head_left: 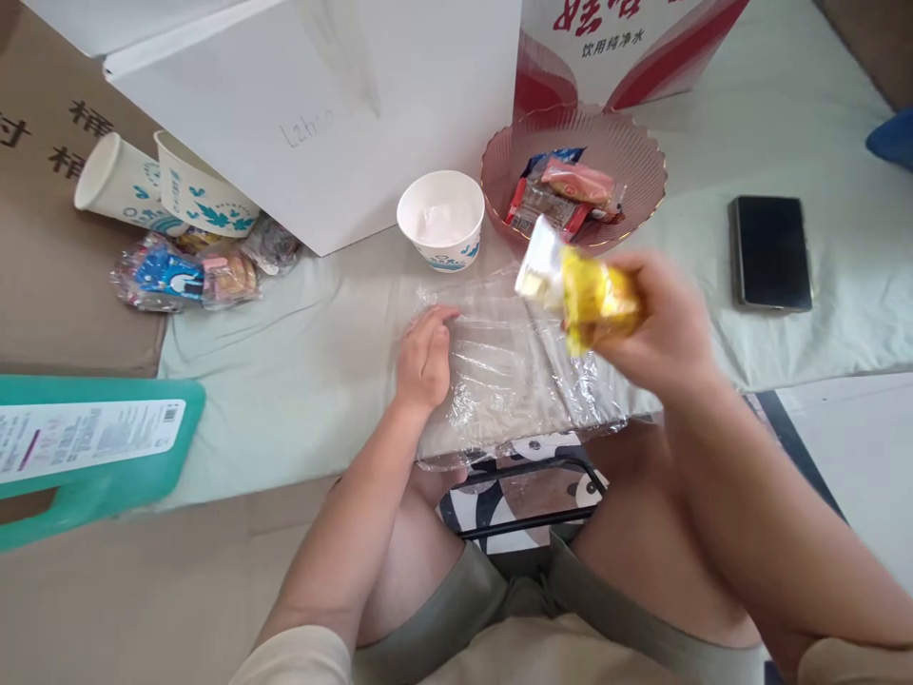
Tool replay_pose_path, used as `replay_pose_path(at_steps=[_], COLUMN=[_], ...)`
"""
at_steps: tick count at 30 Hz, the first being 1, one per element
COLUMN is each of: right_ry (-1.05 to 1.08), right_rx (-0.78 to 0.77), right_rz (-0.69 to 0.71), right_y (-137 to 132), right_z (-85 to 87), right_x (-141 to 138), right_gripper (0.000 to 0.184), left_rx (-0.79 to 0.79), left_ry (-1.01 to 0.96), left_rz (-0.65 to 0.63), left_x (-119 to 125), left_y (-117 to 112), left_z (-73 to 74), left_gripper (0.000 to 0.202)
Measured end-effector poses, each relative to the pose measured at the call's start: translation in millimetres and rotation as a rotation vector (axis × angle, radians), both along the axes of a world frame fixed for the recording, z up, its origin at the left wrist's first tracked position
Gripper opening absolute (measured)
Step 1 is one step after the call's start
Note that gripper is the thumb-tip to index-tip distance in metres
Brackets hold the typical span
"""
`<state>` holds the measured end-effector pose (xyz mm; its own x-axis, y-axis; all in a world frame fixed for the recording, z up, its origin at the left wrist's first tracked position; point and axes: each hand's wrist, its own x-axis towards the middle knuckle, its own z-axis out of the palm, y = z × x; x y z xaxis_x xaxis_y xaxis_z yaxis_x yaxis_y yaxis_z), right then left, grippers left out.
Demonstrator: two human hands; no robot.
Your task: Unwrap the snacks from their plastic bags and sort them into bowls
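Note:
My right hand [660, 328] is closed around a yellow snack packet [581, 290] and holds it up in front of a pink bowl [628, 152] that contains several wrapped snacks. My left hand [424, 360] rests with curled fingers on the left edge of a crumpled clear plastic bag [510, 376] lying on the pale cloth in front of me. A white paper cup [440, 221] stands upright just behind the plastic bag, left of the pink bowl.
A large white box [320, 105] stands at the back. Two paper cups [164, 190] lie tipped beside a pile of wrapped snacks [192, 271] at the left. A black phone [770, 252] lies at the right, a teal jug [92, 447] at the near left.

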<state>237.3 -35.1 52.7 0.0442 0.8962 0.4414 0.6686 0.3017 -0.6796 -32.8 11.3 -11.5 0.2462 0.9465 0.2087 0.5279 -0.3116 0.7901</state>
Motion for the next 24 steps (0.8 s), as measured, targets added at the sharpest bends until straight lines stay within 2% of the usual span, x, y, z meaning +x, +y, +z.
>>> replay_pose_path(at_steps=[3, 5, 7, 9, 11, 14, 15, 16, 20, 22, 24], right_ry=[-0.185, -0.336, -0.458, -0.555, -0.620, -0.585, -0.544, -0.505, -0.491, -0.530, -0.555], right_rx=[-0.029, -0.097, -0.194, -0.287, -0.353, -0.365, -0.350, -0.331, -0.208, -0.141, -0.092], right_rz=[-0.198, -0.252, -0.256, -0.281, -0.263, -0.156, -0.118, -0.097, -0.118, -0.055, 0.011], right_y=[27.7, 53.7, 80.0, 101.6, 115.7, 123.0, 122.8, 121.7, 117.7, 120.9, 128.5], right_z=[30.4, 48.0, 57.1, 56.2, 48.8, 38.4, 37.2, 37.1, 37.6, 32.5, 24.8], right_x=[19.6, 27.4, 29.7, 28.9, 28.9, 35.9, 39.6, 43.2, 52.6, 54.9, 57.4], right_gripper=[0.043, 0.042, 0.045, 0.056, 0.076, 0.101, 0.099, 0.088, 0.027, 0.015, 0.020], left_rx=[0.005, 0.002, -0.001, 0.004, 0.009, 0.011, 0.012, 0.013, 0.021, 0.024, 0.026], left_ry=[0.029, 0.032, 0.028, 0.016, 0.004, 0.000, 0.003, 0.005, 0.019, 0.026, 0.028], left_rz=[-0.019, -0.027, -0.031, -0.043, -0.055, -0.046, -0.040, -0.037, -0.043, -0.052, -0.056], left_x=[-0.3, -0.9, -1.2, -1.1, -0.5, 0.8, 1.1, 1.4, 1.6, 1.4, 1.3], left_y=[0.4, 0.6, 0.7, 0.9, 1.1, 1.0, 0.8, 0.6, -0.1, 0.0, 0.2], left_z=[-0.2, -0.1, 0.2, 0.5, 0.6, 0.5, 0.4, 0.4, 0.1, -0.3, -0.9], left_gripper=[0.068, 0.069, 0.070, 0.071, 0.070, 0.068, 0.067, 0.067, 0.068, 0.068, 0.067])
